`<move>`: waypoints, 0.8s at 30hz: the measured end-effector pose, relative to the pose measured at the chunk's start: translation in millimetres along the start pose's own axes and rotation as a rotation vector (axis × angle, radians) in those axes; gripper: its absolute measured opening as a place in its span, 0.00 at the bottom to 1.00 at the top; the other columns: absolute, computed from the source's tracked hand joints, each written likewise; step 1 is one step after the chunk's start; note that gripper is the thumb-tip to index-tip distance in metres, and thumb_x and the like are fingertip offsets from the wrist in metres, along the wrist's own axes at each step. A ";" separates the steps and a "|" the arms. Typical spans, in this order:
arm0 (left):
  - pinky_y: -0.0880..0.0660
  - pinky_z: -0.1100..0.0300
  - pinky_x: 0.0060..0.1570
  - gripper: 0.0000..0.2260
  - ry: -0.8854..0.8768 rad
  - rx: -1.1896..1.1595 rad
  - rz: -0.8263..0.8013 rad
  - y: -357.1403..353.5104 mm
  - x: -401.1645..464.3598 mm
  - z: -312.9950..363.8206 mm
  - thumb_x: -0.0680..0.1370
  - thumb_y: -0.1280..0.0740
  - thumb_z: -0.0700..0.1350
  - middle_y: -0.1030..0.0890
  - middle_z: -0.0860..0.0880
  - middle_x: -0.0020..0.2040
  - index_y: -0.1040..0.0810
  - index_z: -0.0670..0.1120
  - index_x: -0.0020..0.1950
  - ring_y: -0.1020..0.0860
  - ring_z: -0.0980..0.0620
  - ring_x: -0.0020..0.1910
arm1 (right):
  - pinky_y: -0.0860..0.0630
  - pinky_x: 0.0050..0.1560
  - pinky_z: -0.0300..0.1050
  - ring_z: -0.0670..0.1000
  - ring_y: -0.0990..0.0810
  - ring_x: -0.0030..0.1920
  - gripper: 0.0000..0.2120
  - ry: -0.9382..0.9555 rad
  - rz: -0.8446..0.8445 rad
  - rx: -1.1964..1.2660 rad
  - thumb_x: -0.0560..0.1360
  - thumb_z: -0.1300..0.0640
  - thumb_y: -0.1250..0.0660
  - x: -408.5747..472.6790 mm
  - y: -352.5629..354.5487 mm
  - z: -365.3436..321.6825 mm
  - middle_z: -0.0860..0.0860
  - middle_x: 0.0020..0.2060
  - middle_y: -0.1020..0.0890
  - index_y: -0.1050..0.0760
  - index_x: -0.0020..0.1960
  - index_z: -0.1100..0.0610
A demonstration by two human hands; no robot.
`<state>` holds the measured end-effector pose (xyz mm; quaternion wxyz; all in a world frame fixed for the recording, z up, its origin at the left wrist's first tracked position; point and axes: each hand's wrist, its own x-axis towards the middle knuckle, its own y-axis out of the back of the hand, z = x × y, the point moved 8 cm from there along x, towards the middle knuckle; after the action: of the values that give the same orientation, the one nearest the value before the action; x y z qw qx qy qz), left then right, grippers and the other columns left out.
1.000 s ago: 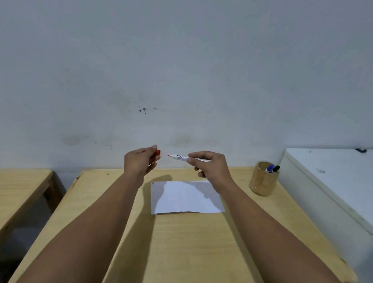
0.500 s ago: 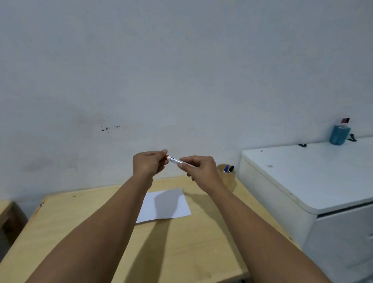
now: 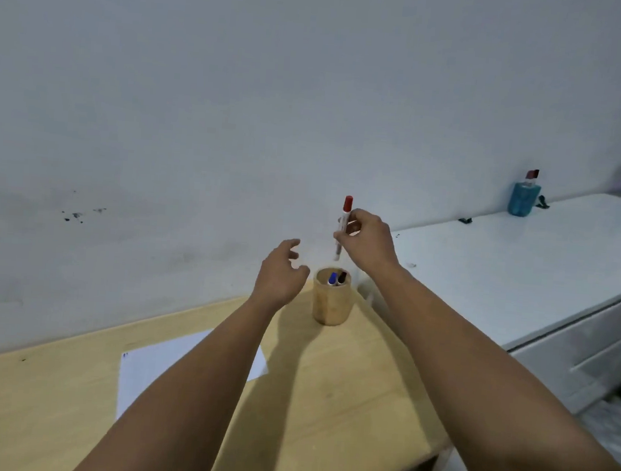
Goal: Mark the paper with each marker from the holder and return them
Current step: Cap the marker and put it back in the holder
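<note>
My right hand (image 3: 369, 245) pinches a red-capped white marker (image 3: 345, 219) upright, cap up, just above the round wooden holder (image 3: 332, 304). Inside the holder stand a blue marker (image 3: 332, 278) and a black marker (image 3: 342, 277). My left hand (image 3: 280, 275) hovers beside the holder's left side, fingers apart and holding nothing. The white paper (image 3: 159, 368) lies flat on the wooden desk (image 3: 344, 398), partly hidden under my left forearm, with a small mark at its upper left corner.
A white cabinet (image 3: 504, 261) stands against the desk's right side, with a teal bottle (image 3: 523, 198) at its back. A plain wall runs behind. The desk's front right corner lies near my right forearm.
The cap went back on the red marker. My right hand turned it upright and carried it right, above the holder. My left hand let go and opened. The view swung right.
</note>
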<state>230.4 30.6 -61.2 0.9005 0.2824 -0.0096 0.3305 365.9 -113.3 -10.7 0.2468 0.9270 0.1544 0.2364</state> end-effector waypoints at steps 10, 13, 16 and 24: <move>0.23 0.50 0.63 0.39 0.085 0.031 -0.213 -84.8 29.2 -62.9 0.68 0.19 0.51 0.21 0.51 0.69 0.31 0.51 0.76 0.22 0.48 0.65 | 0.16 0.55 0.57 0.53 0.15 0.42 0.11 -0.114 -0.287 -0.182 0.75 0.50 0.25 15.4 -66.4 63.6 0.48 0.34 0.17 0.21 0.36 0.49; 0.20 0.48 0.58 0.33 0.056 -0.008 -0.194 -88.7 30.8 -64.2 0.67 0.19 0.52 0.17 0.55 0.58 0.26 0.52 0.70 0.18 0.53 0.57 | 0.22 0.44 0.48 0.51 0.19 0.36 0.20 -0.115 -0.266 -0.080 0.77 0.40 0.26 9.3 -58.2 69.7 0.48 0.31 0.18 0.21 0.35 0.54; 0.20 0.48 0.58 0.32 0.053 -0.028 -0.194 -88.6 30.2 -64.3 0.67 0.18 0.51 0.17 0.56 0.58 0.25 0.53 0.69 0.18 0.53 0.56 | 0.23 0.43 0.45 0.47 0.17 0.37 0.21 -0.063 -0.194 0.010 0.78 0.37 0.29 -2.3 -39.6 70.5 0.49 0.34 0.14 0.16 0.38 0.53; 0.20 0.49 0.58 0.32 0.050 -0.039 -0.180 -90.0 30.5 -65.5 0.67 0.19 0.48 0.17 0.56 0.59 0.24 0.53 0.69 0.18 0.53 0.56 | 0.24 0.43 0.42 0.39 0.22 0.33 0.12 0.022 -0.331 -0.051 0.73 0.56 0.23 -14.1 -45.8 88.6 0.44 0.46 0.12 0.11 0.56 0.48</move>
<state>297.1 26.4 -155.3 0.9318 0.2561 0.0318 0.2551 391.9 -115.0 -107.9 0.3044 0.8797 0.3016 0.2063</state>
